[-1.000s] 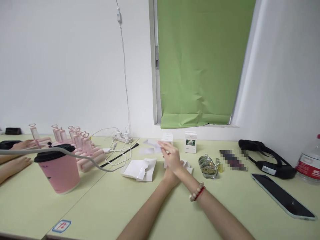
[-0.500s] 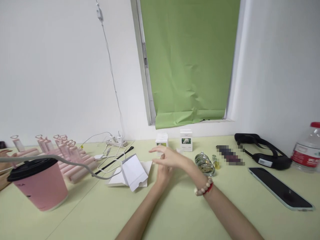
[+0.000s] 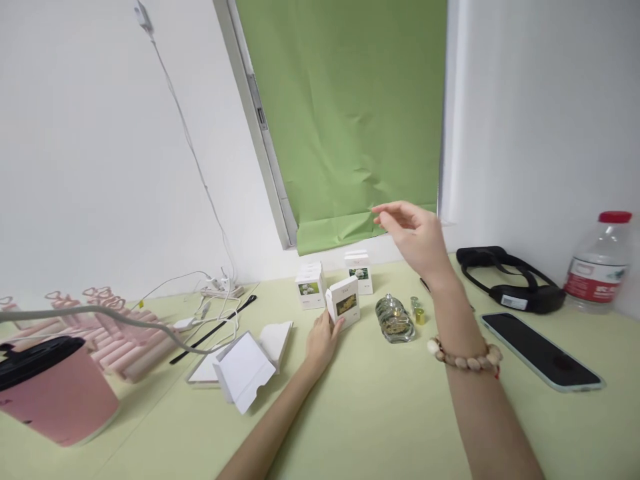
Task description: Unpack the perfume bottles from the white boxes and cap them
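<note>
My left hand (image 3: pixel 320 340) is closed around a small white carton (image 3: pixel 346 305) with a yellow-flower picture, which stands slightly tilted on the table. Raised to the right in front of the green blind, my right hand (image 3: pixel 419 241) has bent, loosely parted fingers, and no object shows in it. A row of clear glass bottles (image 3: pixel 396 325) is between the hands, and small yellow-green vials (image 3: pixel 419 315) sit beside it. Behind the held carton are white cartons with flower pictures, one group (image 3: pixel 311 290) at left and another (image 3: pixel 359 273) at right.
An opened white box (image 3: pixel 245 367) lies left of my arm. Farther left are a pink cup (image 3: pixel 63 400), pink tubes (image 3: pixel 135 353) and a power strip (image 3: pixel 223 290) with cables. At right are a phone (image 3: pixel 543 353), a black headset (image 3: pixel 525 293) and a plastic bottle (image 3: pixel 597 267).
My right hand has moved up and right, away from my left hand. The white carton in my left hand now shows plainly. The view has shifted, tilting slightly.
</note>
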`<control>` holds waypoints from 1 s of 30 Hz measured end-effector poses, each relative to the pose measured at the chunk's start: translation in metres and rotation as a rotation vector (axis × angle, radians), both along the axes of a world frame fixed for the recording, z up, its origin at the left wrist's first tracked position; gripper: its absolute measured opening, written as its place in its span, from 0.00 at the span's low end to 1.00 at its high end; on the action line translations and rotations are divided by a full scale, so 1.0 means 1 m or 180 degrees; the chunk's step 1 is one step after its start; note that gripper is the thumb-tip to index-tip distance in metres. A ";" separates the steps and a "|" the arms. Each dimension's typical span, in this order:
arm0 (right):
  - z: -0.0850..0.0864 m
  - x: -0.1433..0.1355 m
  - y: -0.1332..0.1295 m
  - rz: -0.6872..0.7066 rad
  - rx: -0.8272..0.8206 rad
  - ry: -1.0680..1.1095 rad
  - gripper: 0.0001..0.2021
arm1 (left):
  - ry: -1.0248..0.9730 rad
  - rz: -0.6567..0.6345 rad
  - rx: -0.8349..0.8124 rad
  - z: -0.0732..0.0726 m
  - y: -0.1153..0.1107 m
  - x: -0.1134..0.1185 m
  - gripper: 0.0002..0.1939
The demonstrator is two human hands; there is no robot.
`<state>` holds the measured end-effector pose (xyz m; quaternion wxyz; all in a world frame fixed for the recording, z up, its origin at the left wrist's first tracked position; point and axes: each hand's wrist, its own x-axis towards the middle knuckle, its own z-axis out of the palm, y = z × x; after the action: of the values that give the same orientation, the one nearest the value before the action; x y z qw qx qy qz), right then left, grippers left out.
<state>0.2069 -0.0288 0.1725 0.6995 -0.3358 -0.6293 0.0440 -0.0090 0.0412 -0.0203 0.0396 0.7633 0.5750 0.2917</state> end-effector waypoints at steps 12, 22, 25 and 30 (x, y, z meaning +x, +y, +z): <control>0.005 0.009 0.000 0.0043 -0.0135 0.0762 0.08 | 0.0286 0.0090 -0.0261 0.000 0.081 0.039 0.23; 0.003 0.008 0.006 0.0018 -0.0212 0.0758 0.08 | 0.0715 0.0137 -0.0297 0.000 0.084 0.046 0.19; 0.004 0.006 0.004 -0.0023 -0.0271 0.0759 0.09 | 0.0785 0.0157 -0.0266 0.002 0.082 0.050 0.22; 0.005 0.004 0.006 -0.0170 -0.0482 0.0770 0.11 | 0.0698 0.0406 -0.0025 0.003 0.078 0.053 0.31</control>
<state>0.2113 -0.0229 0.1773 0.7439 -0.3964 -0.5261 0.1129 0.0440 0.1190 -0.0176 -0.0392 0.7523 0.6245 0.2062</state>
